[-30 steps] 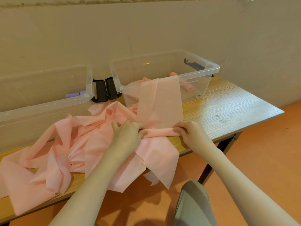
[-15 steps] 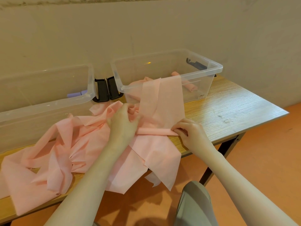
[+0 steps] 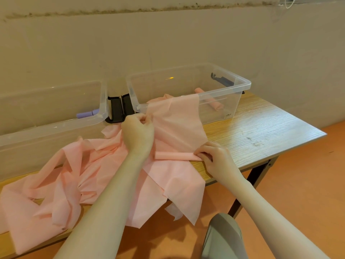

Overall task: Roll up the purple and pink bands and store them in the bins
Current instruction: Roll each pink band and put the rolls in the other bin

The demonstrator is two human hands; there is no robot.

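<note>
head view, wood-grain table (image 3: 261,128), beige wall (image 3: 168,43), both hands pinching pink band (image 3: 177,124)

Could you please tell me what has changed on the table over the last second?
The left hand let go of the rolled end and moved up the pink band toward the right bin, pinching its left edge. The right hand still holds the roll's right end. Bins and pile unmoved.
</note>
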